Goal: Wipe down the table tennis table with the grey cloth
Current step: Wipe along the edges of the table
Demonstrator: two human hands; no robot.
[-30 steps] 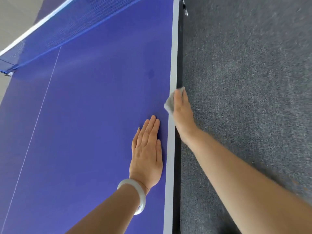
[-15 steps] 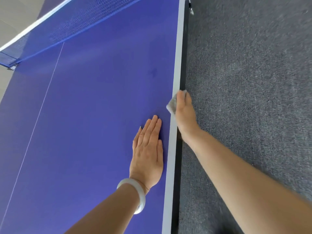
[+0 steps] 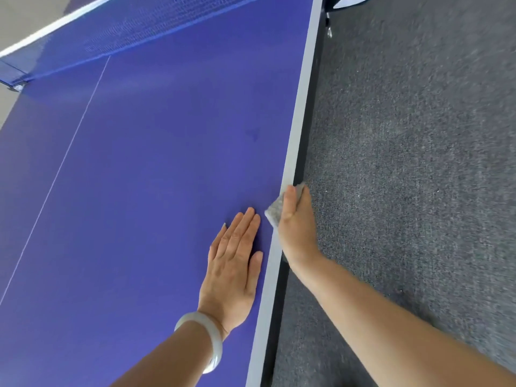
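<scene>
While the left hand (image 3: 231,270) lies flat and released on the table (image 3: 139,191), the right hand (image 3: 296,230) grasps the grey cloth (image 3: 275,212), having slid it nearer along the side edge; edge wiping progresses.

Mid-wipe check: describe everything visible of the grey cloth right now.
The grey cloth is a small, pale, speckled pad of soft-looking fabric, apparently folded. It straddles the pale grey edge band of the blue table tennis table, one corner lying on the blue top. The right hand grips it, thumb on top, covering most of it; a bit peeks past the thumb tip. How it hangs below the edge is hidden.
</scene>
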